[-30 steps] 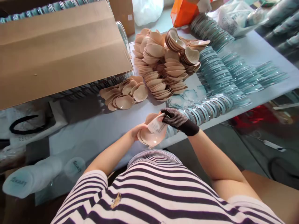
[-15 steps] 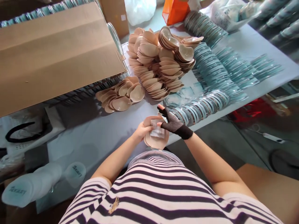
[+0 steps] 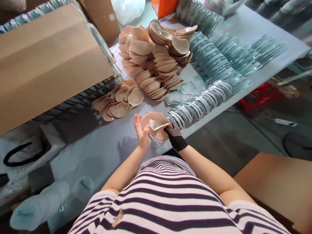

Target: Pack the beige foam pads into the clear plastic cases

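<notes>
Close to my body, a beige bra cup [image 3: 159, 136] is held in my right hand [image 3: 175, 138], which wears a dark fingerless glove. The right thumb presses on the cup's edge and the fingers are partly hidden beneath it. A folded white paper slip [image 3: 153, 124] lies in the cup, its edge tilted up. My left hand [image 3: 143, 135] is at the cup's left side with fingers raised and apart, the thumb near the rim; whether it touches I cannot tell. Just beyond the cup runs a row of clear packages [image 3: 200, 104].
Several stacks of beige cups [image 3: 146, 58] cover the table's middle, with a smaller pile [image 3: 122, 99] nearer me. Clear plastic shells [image 3: 214, 58] stand in rows at the right. A large cardboard sheet [image 3: 53, 65] covers more packages at left. Printed round inserts [image 3: 26, 213] lie lower left.
My left hand has let go of the cup and spread its fingers. My right hand has gripped the cup's right edge. The slip now stands partly folded up, and the view has shifted.
</notes>
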A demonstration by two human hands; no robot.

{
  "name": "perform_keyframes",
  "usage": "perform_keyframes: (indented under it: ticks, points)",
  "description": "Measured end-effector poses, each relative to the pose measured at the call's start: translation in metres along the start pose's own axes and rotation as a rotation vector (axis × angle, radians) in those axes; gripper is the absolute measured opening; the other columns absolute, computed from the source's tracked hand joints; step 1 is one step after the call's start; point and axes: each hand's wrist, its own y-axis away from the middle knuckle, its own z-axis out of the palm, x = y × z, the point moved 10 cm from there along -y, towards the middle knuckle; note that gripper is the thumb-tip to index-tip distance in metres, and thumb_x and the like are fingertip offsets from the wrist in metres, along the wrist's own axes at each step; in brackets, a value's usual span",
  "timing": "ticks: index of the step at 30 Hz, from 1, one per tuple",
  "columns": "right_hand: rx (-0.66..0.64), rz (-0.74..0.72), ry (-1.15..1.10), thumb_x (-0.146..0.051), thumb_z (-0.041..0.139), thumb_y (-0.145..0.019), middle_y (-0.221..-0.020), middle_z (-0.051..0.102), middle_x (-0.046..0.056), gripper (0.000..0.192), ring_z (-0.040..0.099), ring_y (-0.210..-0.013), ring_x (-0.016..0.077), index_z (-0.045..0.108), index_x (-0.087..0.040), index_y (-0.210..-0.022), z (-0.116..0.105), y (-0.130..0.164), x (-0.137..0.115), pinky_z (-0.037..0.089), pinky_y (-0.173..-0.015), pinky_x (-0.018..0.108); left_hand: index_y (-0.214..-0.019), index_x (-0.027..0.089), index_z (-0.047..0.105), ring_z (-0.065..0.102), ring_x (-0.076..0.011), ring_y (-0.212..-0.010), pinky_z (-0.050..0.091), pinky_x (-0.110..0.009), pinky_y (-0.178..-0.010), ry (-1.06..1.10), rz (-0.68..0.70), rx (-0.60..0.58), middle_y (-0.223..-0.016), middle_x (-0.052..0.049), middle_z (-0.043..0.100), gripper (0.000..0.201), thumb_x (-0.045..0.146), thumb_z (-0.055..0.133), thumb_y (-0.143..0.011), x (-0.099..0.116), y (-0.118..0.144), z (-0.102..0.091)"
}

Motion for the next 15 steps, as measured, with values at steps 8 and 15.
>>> perform_keyframes:
  ticks: [8, 15]
  points:
    - [-0.036, 0.024, -0.101, -0.040, 0.061, -0.080, -0.125, 0.068, 0.012, 0.042, 0.065, -0.114, 0.0295, 0.064, -0.023, -0.118, -0.005, 0.015, 0.008, 0.049, -0.104, 0.050, -0.106, 0.023, 0.069, 0.049, -0.0284, -0.129, 0.026, -0.050, -0.119, -0.569, 0.343, -0.054, -0.114, -0.011, 0.063, 0.035, 0.051, 0.064, -0.085, 0.019, 0.007, 0.000]
    - [0.051, 0.023, 0.007, -0.039, 0.064, -0.075, -0.119, 0.070, 0.015, 0.045, 0.066, -0.110, 0.0297, 0.065, -0.019, -0.116, -0.016, 0.009, 0.019, 0.051, -0.101, 0.049, -0.105, 0.026, 0.071, 0.051, -0.0278, -0.131, 0.002, -0.057, -0.122, -0.559, 0.167, -0.086, -0.110, -0.007, 0.071, 0.023, 0.029, 0.063, -0.084, 0.005, -0.006, -0.004]
